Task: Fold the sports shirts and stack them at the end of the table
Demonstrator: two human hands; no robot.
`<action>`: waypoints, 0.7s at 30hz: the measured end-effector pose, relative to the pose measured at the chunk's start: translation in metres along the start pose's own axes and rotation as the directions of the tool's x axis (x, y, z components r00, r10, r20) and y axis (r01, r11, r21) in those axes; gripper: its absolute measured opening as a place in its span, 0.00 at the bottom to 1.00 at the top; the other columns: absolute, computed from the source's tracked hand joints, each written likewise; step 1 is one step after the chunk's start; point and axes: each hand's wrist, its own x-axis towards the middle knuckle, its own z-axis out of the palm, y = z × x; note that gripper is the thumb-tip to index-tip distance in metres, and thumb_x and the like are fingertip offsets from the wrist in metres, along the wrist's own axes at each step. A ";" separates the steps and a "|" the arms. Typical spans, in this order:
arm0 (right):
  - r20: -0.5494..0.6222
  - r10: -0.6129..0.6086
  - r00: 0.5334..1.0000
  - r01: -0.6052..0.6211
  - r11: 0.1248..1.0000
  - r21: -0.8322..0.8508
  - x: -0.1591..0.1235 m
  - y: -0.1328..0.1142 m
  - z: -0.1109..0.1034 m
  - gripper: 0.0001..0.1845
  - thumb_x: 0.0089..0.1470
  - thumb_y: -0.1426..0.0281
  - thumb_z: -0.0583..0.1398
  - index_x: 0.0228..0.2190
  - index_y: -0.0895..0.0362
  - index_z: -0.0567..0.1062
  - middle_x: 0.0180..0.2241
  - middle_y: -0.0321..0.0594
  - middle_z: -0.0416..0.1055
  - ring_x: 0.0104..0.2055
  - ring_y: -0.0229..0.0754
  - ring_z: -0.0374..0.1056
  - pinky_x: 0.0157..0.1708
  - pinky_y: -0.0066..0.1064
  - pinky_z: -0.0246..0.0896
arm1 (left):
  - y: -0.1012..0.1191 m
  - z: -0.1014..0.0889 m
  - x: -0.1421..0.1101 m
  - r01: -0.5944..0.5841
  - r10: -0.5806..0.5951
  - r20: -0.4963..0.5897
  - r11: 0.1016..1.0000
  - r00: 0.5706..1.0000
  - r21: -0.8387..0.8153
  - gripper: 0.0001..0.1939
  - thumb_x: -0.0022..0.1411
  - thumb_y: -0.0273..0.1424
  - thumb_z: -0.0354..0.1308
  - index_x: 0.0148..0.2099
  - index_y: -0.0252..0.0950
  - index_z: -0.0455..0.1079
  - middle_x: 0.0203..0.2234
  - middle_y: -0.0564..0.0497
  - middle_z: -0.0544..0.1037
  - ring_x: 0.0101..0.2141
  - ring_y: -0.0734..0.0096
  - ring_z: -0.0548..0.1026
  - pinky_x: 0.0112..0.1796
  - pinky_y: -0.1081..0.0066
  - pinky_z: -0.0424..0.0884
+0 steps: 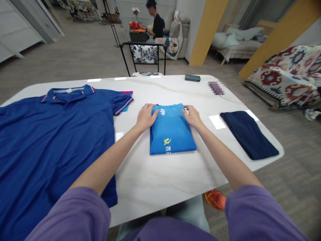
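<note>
A bright blue T-shirt (172,129), folded into a neat rectangle, lies flat on the white table (150,177) in front of me. It has a white striped logo near the top, with a yellow mark and white characters lower down. My left hand (146,117) grips its upper left corner, thumb on top and fingers along the edge. At the upper right corner my right hand (192,117) holds the cloth in the same way. The fingertips of both hands are partly hidden at the far edge.
A dark blue polo shirt (62,140) is spread over the left side, partly covering pink and light blue cloth. Folded navy cloth (248,134) lies right. A dark green case (192,78) and a blurred phone-like object (216,88) sit behind. A chair (144,55) and a seated person are beyond.
</note>
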 end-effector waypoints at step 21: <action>0.376 -0.291 0.880 0.416 0.854 -0.312 -0.206 -0.028 -0.002 0.51 0.75 0.39 0.52 0.82 0.57 0.50 0.83 0.52 0.42 0.85 0.58 0.41 0.83 0.60 0.39 | 0.061 -0.004 -0.181 -0.368 0.326 0.346 0.928 0.880 0.061 0.44 0.80 0.56 0.51 0.86 0.38 0.52 0.83 0.40 0.51 0.82 0.45 0.45 0.79 0.40 0.43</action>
